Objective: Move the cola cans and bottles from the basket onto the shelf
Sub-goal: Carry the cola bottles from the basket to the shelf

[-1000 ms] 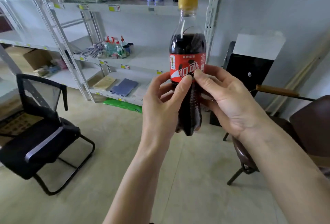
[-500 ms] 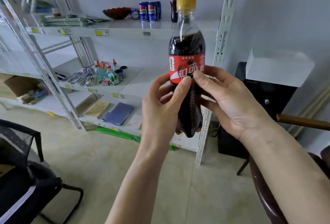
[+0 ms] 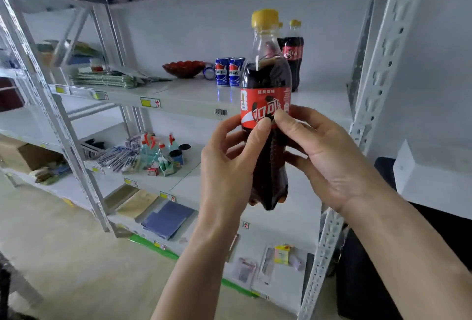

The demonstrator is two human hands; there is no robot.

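Note:
A cola bottle [image 3: 265,82] with a yellow cap and red label stands upright in both my hands, in front of the white shelf [image 3: 184,101]. My left hand [image 3: 229,164] wraps its lower body from the left. My right hand [image 3: 329,158] grips it from the right, thumb on the label. On the shelf board behind stand two blue cola cans [image 3: 229,72] and a cola bottle [image 3: 294,54]; another bottle is mostly hidden behind the held one. The basket is out of view.
A red glass bowl [image 3: 183,69] and folded green cloths [image 3: 104,80] lie left of the cans. Lower boards hold spray bottles [image 3: 155,151], pens and folders [image 3: 167,218]. A perforated white upright [image 3: 367,105] rises at the right, with a black box [image 3: 408,243] beyond it.
The shelf has come much closer and larger in view, and the chair has dropped out of sight. The bottle stays upright in the same two-handed grip.

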